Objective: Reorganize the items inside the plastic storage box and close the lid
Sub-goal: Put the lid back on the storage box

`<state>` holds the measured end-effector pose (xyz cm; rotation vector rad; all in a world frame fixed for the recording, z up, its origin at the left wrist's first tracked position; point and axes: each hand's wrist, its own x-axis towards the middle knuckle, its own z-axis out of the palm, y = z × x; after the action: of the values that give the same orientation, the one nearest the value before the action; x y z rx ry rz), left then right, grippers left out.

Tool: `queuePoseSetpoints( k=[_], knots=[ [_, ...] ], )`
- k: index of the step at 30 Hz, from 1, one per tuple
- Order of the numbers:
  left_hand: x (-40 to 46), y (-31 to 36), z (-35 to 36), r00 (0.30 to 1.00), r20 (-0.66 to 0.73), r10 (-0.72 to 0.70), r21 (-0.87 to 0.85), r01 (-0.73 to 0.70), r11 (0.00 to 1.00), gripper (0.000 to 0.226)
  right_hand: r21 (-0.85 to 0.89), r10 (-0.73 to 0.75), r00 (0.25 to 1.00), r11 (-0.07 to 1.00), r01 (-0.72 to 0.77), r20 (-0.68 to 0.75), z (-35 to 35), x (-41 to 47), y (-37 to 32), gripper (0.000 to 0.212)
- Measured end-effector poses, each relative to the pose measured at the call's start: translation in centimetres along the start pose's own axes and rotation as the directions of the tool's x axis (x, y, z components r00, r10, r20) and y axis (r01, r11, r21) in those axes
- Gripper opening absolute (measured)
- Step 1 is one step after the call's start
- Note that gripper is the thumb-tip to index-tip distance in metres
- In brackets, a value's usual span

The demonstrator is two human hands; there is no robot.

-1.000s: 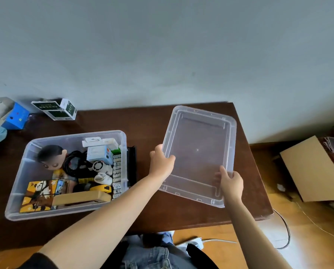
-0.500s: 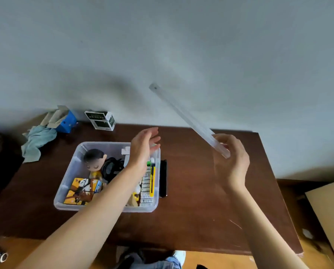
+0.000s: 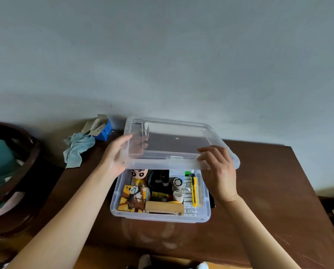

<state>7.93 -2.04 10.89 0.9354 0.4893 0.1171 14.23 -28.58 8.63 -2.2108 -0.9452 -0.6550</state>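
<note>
Half a second ago the clear lid (image 3: 178,144) was tilted high in the air, held by the right hand alone, while the left hand reached over the box. Now both hands hold it, nearly level, just above the clear plastic storage box (image 3: 160,215), which serves as the landmark throughout.

The left hand (image 3: 116,158) grips the lid's left end, thumb on top and fingers showing through the plastic underneath. The right hand (image 3: 219,171) grips the lid's near right corner, fingers curled over the edge. The lid hangs over the far half of the box; its near edge is raised, so the near half of the box is uncovered and the lid is not seated.

Inside the box the items look packed side by side: a cartoon doll head (image 3: 140,173) at the far left, a yellow picture box (image 3: 133,198) at the near left, a tan case (image 3: 164,208) along the near wall, and a yellow utility knife (image 3: 194,191) along the right wall.

Beyond the box to the left lie a pale blue cloth (image 3: 77,150) and a blue carton (image 3: 105,129) on the brown table (image 3: 269,191).

Judged from this, the sorting appears finished. What remains is lowering the lid squarely and pressing it shut.
</note>
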Motion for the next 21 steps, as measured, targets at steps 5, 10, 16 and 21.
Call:
queuePoseSetpoints(
  k=[5,10,16,21],
  knots=[
    [0.3,0.7,-4.1,0.999,-0.036,-0.014,0.006,0.014,1.000,0.029,0.121,0.103,0.926,0.980,-0.156,0.362,2.2,-1.0,-1.2,0.038],
    [0.1,0.2,-7.5,0.998,-0.013,-0.054,0.081,0.055,0.995,0.031,-0.008,0.553,0.833,0.833,-0.553,0.016,3.6,-0.9,-0.7,0.036],
    [-0.8,-2.2,-9.2,0.989,0.040,-0.143,0.040,0.141,0.989,0.034,0.028,0.862,0.415,0.426,-0.904,0.292,4.6,-1.9,1.2,0.040],
    [-0.9,-4.4,-9.0,0.982,-0.147,-0.118,0.209,0.147,0.967,0.020,0.021,0.861,0.440,0.450,-0.893,0.256,5.0,-4.4,1.7,0.019]
  ],
)
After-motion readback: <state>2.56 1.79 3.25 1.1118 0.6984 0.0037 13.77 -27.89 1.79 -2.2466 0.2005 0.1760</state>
